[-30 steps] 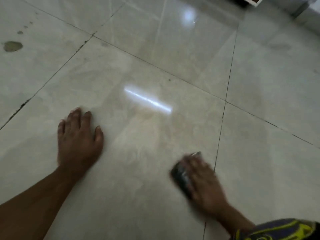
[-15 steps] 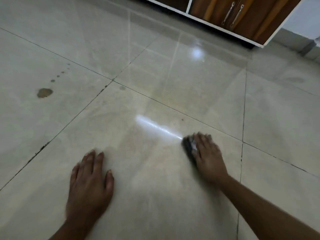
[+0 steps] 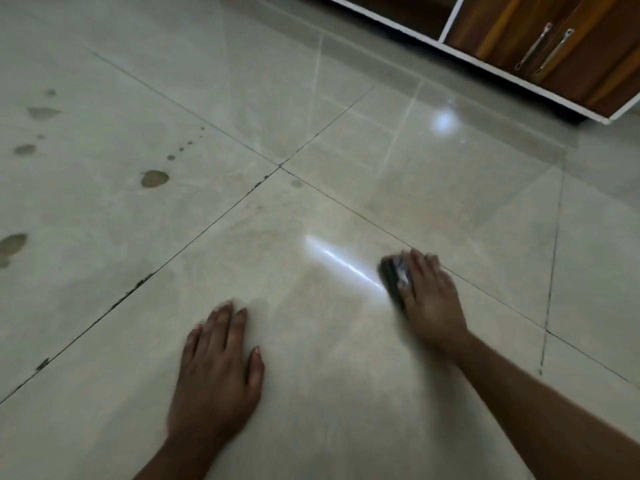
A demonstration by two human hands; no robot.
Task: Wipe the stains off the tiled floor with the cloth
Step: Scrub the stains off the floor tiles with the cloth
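My right hand (image 3: 433, 299) lies flat on a small dark cloth (image 3: 393, 277), pressing it onto the glossy beige tiled floor (image 3: 311, 341); only the cloth's left edge shows past my fingers. My left hand (image 3: 216, 368) rests palm down on the same tile, fingers straight, nearer to me and to the left. Brown stains mark the tile to the left: a large blot (image 3: 154, 178), a trail of small drops (image 3: 180, 148), and more patches (image 3: 13, 244) near the left edge. A faint spot (image 3: 296, 183) sits near the tile corner.
A wooden cabinet (image 3: 554, 46) with white trim and metal handles stands at the far right on the floor. Dark grout lines (image 3: 207, 226) cross the floor, and a bright light streak (image 3: 339, 263) reflects just left of the cloth.
My right hand has slid the cloth away from me and stretched the arm out. The view has tilted up, bringing the cabinet and more stains into sight. My left hand stays planted.
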